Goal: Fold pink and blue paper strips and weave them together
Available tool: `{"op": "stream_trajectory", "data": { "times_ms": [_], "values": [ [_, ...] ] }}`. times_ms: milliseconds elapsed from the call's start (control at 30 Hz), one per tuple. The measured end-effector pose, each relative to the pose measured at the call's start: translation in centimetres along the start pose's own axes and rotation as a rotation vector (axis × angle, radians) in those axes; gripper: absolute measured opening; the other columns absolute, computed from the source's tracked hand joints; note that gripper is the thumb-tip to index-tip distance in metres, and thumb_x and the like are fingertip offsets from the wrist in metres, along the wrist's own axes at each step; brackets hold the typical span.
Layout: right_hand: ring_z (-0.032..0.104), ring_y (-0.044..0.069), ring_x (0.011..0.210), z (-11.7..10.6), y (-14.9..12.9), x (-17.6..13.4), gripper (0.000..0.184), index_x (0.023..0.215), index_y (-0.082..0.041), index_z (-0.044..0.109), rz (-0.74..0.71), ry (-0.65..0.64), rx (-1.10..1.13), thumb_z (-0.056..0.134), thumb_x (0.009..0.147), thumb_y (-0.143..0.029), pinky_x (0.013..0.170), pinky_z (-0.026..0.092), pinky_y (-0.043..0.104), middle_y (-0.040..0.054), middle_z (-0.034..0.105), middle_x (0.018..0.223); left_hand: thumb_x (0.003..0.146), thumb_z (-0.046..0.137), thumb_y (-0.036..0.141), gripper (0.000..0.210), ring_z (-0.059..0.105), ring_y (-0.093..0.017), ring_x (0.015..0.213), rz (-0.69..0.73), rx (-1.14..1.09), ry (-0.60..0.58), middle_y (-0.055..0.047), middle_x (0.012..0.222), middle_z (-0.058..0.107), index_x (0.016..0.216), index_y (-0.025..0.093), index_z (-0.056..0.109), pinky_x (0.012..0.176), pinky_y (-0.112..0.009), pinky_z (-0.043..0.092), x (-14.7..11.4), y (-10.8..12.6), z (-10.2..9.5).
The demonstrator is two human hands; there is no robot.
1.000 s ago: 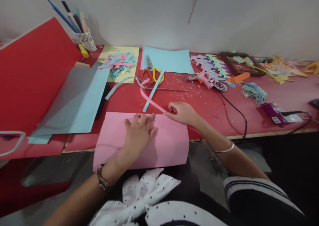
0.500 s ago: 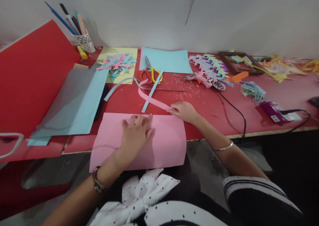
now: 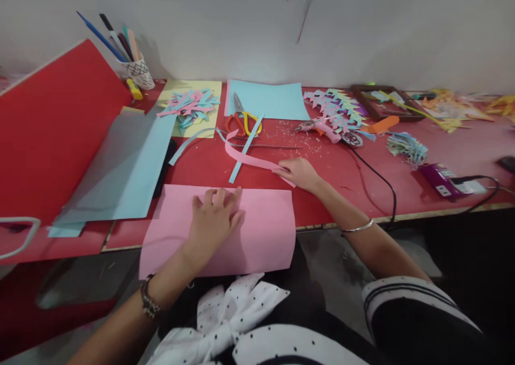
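Note:
My left hand (image 3: pixel 213 217) rests with its fingers spread on a sheet of pink paper (image 3: pixel 263 223), which overhangs the table's front edge. Pinched in my right hand (image 3: pixel 298 173) is a long pink paper strip (image 3: pixel 252 162), close to its near end. The strip curves away to the left, and its far end crosses over a light blue paper strip (image 3: pixel 237 168). Behind the strips lie scissors (image 3: pixel 243 119) with red and yellow handles, blades pointing back. A thinner curled blue strip (image 3: pixel 189 144) lies left of them.
Cut paper pieces (image 3: pixel 191 105) are heaped on yellow paper at the back. Toward the right lie a pink glue gun (image 3: pixel 322 128) with its black cord and a purple power adapter (image 3: pixel 438 180). Blue sheets (image 3: pixel 120 161) and a red folder (image 3: pixel 56 124) stand at left, near a pen cup (image 3: pixel 139 73).
My right hand has moved slightly right with the pink strip, whose near end now shows below the fingers. The pink sheet and my left hand have shifted a little left in view.

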State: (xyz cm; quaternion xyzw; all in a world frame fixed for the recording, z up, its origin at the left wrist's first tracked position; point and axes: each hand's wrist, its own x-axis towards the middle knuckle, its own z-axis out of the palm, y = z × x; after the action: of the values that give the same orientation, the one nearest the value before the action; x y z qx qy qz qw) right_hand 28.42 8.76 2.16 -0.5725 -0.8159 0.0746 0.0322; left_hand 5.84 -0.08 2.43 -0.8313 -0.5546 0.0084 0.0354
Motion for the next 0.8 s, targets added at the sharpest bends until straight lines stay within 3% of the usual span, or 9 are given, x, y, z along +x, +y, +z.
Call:
{"op": "stream_trajectory", "data": {
  "times_ms": [233, 400, 533, 633, 733, 800],
  "values": [
    [0.044, 0.01, 0.055, -2.3, -0.1, -1.2, 0.027, 0.064, -0.015, 0.05, -0.025, -0.032, 0.143, 0.038, 0.083, -0.029, 0.052, 0.024, 0.02, 0.001, 0.053, 0.06, 0.084, 0.036, 0.031, 0.043, 0.047, -0.029, 0.098, 0.011, 0.018, 0.034, -0.013, 0.106, 0.055, 0.126, 0.022, 0.043, 0.081, -0.048, 0.037, -0.2, 0.0, 0.0],
    [0.042, 0.006, 0.047, -7.5, -0.2, -3.8, 0.033, 0.055, -0.014, 0.052, -0.08, -0.159, 0.341, 0.039, 0.082, -0.029, 0.05, 0.028, 0.02, -0.001, 0.053, 0.053, 0.084, 0.038, 0.031, 0.041, 0.048, -0.028, 0.095, -0.001, -0.012, 0.074, -0.013, 0.105, 0.056, 0.123, 0.022, 0.047, 0.081, -0.048, 0.038, -0.2, 0.0, 0.1],
    [0.037, 0.005, 0.043, -11.7, -0.2, -4.8, 0.037, 0.057, -0.015, 0.053, -0.151, -0.061, 0.49, 0.041, 0.082, -0.038, 0.046, 0.027, 0.02, -0.0028, 0.049, 0.05, 0.084, 0.038, 0.031, 0.041, 0.049, -0.027, 0.094, 0.014, -0.022, 0.096, -0.013, 0.104, 0.057, 0.123, 0.021, 0.046, 0.078, -0.047, 0.039, -0.2, 0.0, 0.2],
    [0.041, 0.005, 0.046, -12.8, -0.4, -3.3, 0.028, 0.067, -0.015, 0.053, -0.166, 0.08, 0.581, 0.043, 0.082, -0.036, 0.046, 0.029, 0.019, -0.0038, 0.049, 0.053, 0.083, 0.04, 0.03, 0.04, 0.049, -0.028, 0.093, 0.015, -0.032, 0.104, -0.012, 0.101, 0.058, 0.122, 0.02, 0.047, 0.077, -0.047, 0.039, -0.2, 0.0, 0.4],
    [0.046, 0.006, 0.054, -12.3, -1.3, 0.3, 0.015, 0.074, -0.016, 0.054, -0.198, 0.199, 0.633, 0.046, 0.08, -0.027, 0.051, 0.034, 0.018, -0.0035, 0.052, 0.06, 0.083, 0.041, 0.03, 0.04, 0.05, -0.028, 0.093, 0.018, -0.04, 0.128, -0.012, 0.101, 0.058, 0.121, 0.02, 0.048, 0.077, -0.049, 0.039, -0.3, 0.0, 0.7],
    [0.05, 0.007, 0.06, -11.5, -2.3, 3.5, 0.011, 0.073, -0.016, 0.054, -0.258, 0.171, 0.692, 0.047, 0.079, -0.022, 0.056, 0.038, 0.018, -0.002, 0.055, 0.065, 0.082, 0.043, 0.03, 0.04, 0.05, -0.028, 0.093, 0.015, -0.036, 0.146, -0.012, 0.101, 0.058, 0.121, 0.02, 0.048, 0.077, -0.049, 0.039, -0.2, 0.0, 0.9]
  ]
}}
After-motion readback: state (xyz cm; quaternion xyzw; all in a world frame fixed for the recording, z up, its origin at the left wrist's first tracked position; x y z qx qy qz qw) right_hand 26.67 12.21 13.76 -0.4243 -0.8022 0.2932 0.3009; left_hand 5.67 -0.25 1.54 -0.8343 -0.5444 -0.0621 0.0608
